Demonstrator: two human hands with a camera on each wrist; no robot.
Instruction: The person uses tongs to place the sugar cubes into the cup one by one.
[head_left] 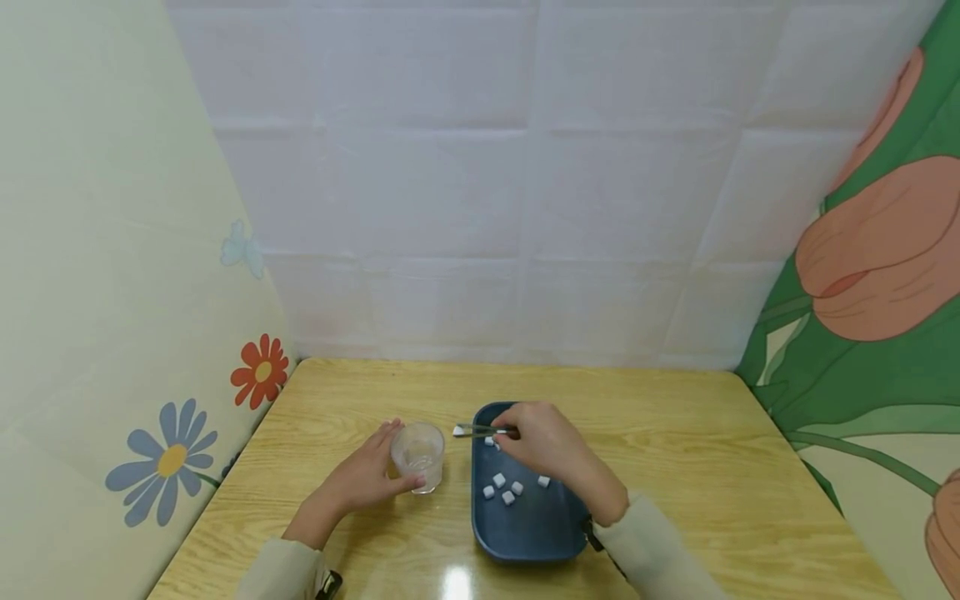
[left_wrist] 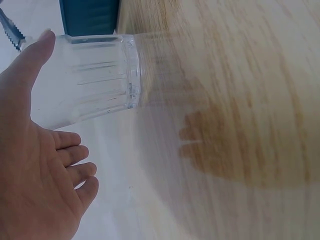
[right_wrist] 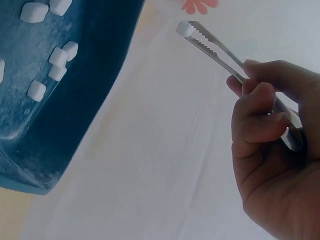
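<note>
My left hand (head_left: 367,475) curves round a clear drinking glass (head_left: 418,454) on the table. In the left wrist view, the thumb (left_wrist: 37,55) lies along the glass (left_wrist: 95,75), while the other fingers bend beside it. My right hand (head_left: 543,442) pinches small metal tongs (right_wrist: 217,52) with serrated tips. A white cube (right_wrist: 184,29), like a sugar cube, is held in those tips. The tongs point left, past the edge of a dark blue tray (head_left: 528,542), and the cube hangs between tray and glass. Several similar white cubes (head_left: 507,497) lie in the tray.
The wooden table (head_left: 660,467) extends around the tray and the glass. A white sheet (head_left: 525,208) hangs behind it. Flower-printed cloths (head_left: 172,333) stand along both sides. White dust marks the tray's floor (right_wrist: 15,125) in the right wrist view.
</note>
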